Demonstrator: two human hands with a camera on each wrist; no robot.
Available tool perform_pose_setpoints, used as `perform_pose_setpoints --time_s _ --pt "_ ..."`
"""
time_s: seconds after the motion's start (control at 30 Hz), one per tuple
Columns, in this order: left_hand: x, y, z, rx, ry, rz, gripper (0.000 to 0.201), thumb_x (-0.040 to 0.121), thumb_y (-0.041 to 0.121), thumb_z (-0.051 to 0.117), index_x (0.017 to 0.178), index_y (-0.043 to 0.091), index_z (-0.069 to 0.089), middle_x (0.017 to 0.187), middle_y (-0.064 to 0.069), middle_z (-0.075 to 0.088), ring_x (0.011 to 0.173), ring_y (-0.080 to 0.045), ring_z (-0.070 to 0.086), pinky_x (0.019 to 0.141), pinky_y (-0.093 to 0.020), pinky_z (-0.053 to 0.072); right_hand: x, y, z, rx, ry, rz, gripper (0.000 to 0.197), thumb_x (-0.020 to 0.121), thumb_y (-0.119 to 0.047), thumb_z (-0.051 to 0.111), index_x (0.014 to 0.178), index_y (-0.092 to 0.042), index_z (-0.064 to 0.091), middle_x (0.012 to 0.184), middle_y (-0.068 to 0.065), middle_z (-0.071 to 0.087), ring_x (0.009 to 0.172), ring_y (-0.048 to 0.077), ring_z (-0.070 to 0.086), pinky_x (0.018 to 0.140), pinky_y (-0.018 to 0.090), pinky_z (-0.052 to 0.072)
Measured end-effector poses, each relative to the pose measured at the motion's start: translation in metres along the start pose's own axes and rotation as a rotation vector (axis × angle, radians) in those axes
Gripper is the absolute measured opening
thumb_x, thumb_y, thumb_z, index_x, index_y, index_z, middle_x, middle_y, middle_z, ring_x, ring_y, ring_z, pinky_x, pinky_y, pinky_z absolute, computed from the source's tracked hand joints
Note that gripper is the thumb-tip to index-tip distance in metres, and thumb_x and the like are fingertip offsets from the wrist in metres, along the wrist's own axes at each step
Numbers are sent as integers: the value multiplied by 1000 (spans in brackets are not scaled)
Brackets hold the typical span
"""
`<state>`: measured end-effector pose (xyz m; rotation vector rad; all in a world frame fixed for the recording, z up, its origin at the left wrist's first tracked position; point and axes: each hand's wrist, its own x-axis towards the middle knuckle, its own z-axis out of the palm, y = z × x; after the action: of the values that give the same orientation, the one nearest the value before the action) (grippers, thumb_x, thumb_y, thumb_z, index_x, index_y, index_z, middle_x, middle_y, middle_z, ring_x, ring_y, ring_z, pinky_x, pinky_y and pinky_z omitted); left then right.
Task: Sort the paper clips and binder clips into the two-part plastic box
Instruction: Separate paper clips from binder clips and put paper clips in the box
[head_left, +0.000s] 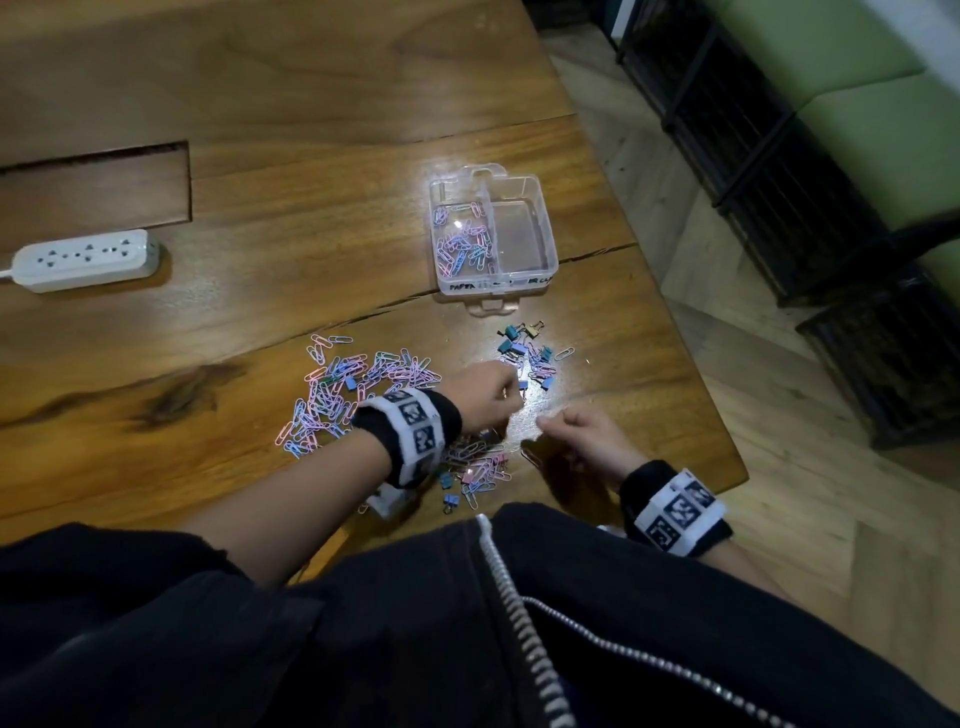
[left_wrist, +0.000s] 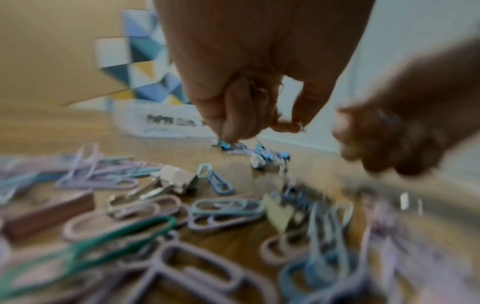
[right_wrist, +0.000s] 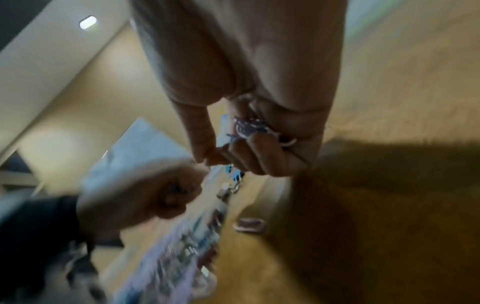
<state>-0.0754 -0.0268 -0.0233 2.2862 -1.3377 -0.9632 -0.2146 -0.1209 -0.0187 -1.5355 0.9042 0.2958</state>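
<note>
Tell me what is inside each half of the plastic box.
The plastic box holds paper clips in its left compartment; the right compartment looks empty. Its clear walls hide nothing, though glare blurs the bottom.

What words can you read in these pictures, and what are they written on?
"PAPER": handwritten on the front wall of the plastic box, below the paper clip side.
Writing at the box's front right: too blurred to read.
Print on the patterned cardboard packet in the left wrist view: too blurred to be sure.

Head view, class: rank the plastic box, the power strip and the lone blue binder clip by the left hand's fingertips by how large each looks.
1. Power strip and plastic box: look similar, unranked.
2. Blue binder clip: clearly smallest.
</note>
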Motion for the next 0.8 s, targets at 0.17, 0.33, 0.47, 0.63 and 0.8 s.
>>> perform_pose_setpoints --time_s 0.17,0.33,0.47,0.63,0.8 --pt "-15 -15 -24 -1285 -155 -226 31 86 5 19 59 11 33 41 7 42 30 -4 28 32 -6 24 3 14 19 -657 89 -210 21 74 -29 70 80 -22 51 87 -3 57 82 15 54 78 32 48" --pt "-27 -21 -24 -1067 -108 -338 26 92 11 37 70 11 50 50 4 51 29 -3 38 29 -10 27 3 14 22 -828 69 -274 15 84 -25 59 91 -12 58 101 5 56 91 19 53 84 35 45" --pt "-36 -24 -12 -255 -109 -210 18 81 32 65 87 16 58 84 1 60 76 -12 61 66 -22 49 3 10 23 -789 24 -278 10 87 -16 55 84 -7 56 93 5 50 82 14 45 66 20 34" --pt "-44 -19 0 356 -48 -33 43 81 46 60 113 18 56 108 0 63 98 -17 59 79 -28 49 6 -5 3 -279 3 -132 22 87 -10 53 69 -20 46 77 -5 50 77 14 49 65 23 37" --pt "-39 -13 12 481 -15 49 30 92 38 45 104 13 57 105 -3 62 95 -19 61 72 -28 48 23 -26 -33 446 3 10 19 93 -4 37 86 -9 53 75 3 50 59 10 43 48 17 39"
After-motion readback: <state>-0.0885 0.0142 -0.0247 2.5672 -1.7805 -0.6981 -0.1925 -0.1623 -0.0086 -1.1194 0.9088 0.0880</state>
